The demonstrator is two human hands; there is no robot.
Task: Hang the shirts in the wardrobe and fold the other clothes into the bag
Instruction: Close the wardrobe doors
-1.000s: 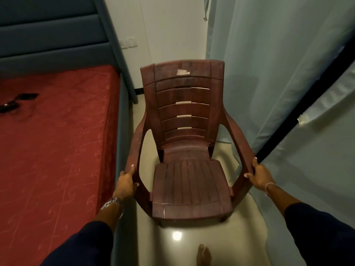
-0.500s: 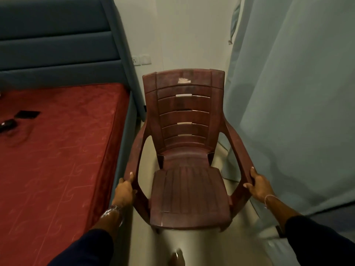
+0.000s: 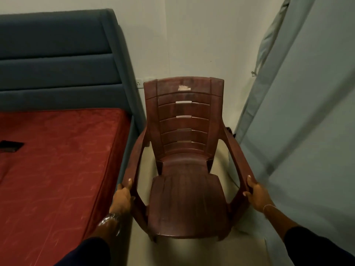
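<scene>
Left hand [image 3: 123,196]: I see it gripping the chair [image 3: 184,169] by its left armrest, thumb on top.
Right hand [image 3: 256,194]: gripping the right armrest likewise.
Chair axis: back points away from me toward the wall corner, seat midway between both hands, bed [image 3: 57,160] at left, curtain [image 3: 307,112] at right.
Clothes, wardrobe, bag: none in view.

Dim room, low light. Dark maroon plastic armchair [image 3: 184,169] stands on pale glossy floor [image 3: 138,246], backrest facing a white wall [image 3: 201,35]. Bed on the left: red patterned mattress [image 3: 57,169], blue-grey padded headboard [image 3: 57,58]. A small dark object [image 3: 10,145] lies on the mattress. Wall socket [image 3: 139,82] between headboard and chair. Pale grey-blue curtain [image 3: 307,93] hangs on the right.
</scene>
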